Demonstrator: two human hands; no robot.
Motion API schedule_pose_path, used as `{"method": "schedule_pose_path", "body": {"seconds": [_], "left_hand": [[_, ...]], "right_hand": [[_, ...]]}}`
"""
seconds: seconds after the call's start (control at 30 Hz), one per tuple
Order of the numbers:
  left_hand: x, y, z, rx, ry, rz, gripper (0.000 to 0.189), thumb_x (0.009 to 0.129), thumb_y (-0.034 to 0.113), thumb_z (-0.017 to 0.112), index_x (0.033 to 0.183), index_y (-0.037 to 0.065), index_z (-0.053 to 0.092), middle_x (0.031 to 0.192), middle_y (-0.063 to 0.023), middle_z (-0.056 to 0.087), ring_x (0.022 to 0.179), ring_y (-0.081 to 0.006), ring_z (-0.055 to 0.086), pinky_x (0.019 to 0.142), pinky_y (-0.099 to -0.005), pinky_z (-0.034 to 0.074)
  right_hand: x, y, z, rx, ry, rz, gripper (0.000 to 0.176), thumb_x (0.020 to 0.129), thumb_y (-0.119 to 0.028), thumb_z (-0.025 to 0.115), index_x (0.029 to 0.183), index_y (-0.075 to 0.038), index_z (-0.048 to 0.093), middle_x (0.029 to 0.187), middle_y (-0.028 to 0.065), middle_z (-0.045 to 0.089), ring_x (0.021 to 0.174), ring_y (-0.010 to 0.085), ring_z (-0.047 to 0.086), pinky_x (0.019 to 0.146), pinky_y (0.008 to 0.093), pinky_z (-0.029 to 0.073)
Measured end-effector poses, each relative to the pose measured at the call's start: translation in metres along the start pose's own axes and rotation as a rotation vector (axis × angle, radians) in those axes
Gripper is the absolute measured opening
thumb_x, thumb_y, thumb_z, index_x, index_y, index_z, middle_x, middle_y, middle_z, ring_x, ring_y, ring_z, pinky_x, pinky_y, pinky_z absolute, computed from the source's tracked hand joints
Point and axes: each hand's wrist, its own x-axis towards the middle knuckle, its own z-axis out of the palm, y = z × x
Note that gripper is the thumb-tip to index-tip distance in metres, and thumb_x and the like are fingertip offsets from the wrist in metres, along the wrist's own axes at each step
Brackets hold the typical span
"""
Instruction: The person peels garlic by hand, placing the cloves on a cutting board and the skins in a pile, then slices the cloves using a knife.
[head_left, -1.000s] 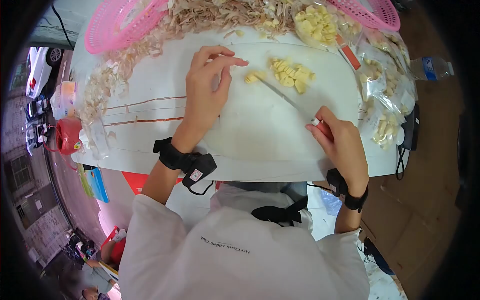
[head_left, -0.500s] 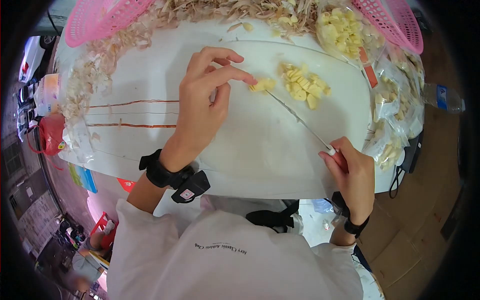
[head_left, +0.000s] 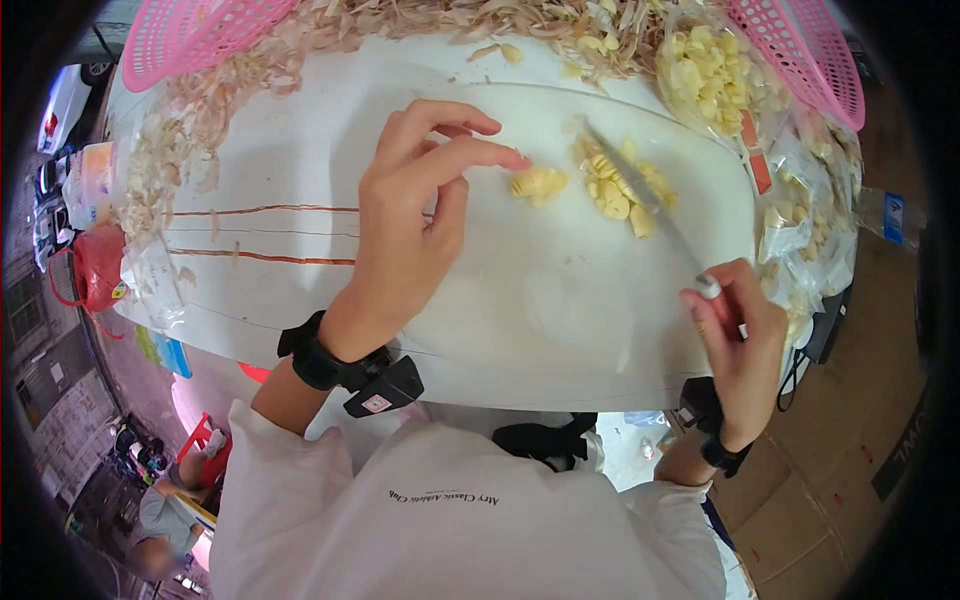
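Observation:
My right hand (head_left: 740,345) grips a knife (head_left: 650,197) by its handle, and the blade slants up and left over a pile of cut garlic (head_left: 612,200) on the white cutting board (head_left: 560,290). Just left of that pile lies a smaller heap of sliced garlic (head_left: 541,185). The index fingertip of my left hand (head_left: 420,200) reaches the upper left edge of this heap. Its fingers are bent and apart, with nothing held between them. Both wrists wear black straps with small devices.
Papery garlic skins (head_left: 385,25) line the back and left of the table (head_left: 290,130). Pink baskets (head_left: 200,40) (head_left: 805,55) stand at both back corners. A bag of peeled garlic (head_left: 710,75), other filled bags (head_left: 800,215) and a bottle (head_left: 888,218) lie right. A person (head_left: 170,510) sits lower left.
My right hand has moved right and the knife has swung away from the small heap to over the larger pile. My left hand has stayed nearly in place beside the small heap.

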Motion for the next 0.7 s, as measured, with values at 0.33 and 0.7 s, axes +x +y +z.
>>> {"method": "schedule_pose_path", "body": {"seconds": [0.33,0.7], "left_hand": [[0.001,0.004,-0.002,0.118,-0.065,0.07,0.047,0.067,-0.021,0.042,0.081,0.011,0.074,0.106,-0.0105,0.06,0.094,-0.0225,0.053,0.07,-0.0284,0.041],[0.001,0.003,-0.002,0.213,-0.039,0.116,0.047,0.065,-0.02,0.046,0.082,0.014,0.074,0.105,-0.0106,0.061,0.094,-0.0233,0.054,0.071,-0.0293,0.043]], "right_hand": [[0.019,0.005,-0.006,0.133,-0.195,-0.045,0.024,0.079,-0.01,0.074,0.084,-0.003,0.051,0.054,0.0076,0.041,0.048,0.0217,0.035,0.048,0.0269,0.033],[0.026,0.009,-0.002,0.162,-0.206,-0.017,0.025,0.078,-0.01,0.074,0.084,-0.004,0.051,0.054,0.0083,0.039,0.048,0.0241,0.034,0.048,0.0279,0.033]]}}
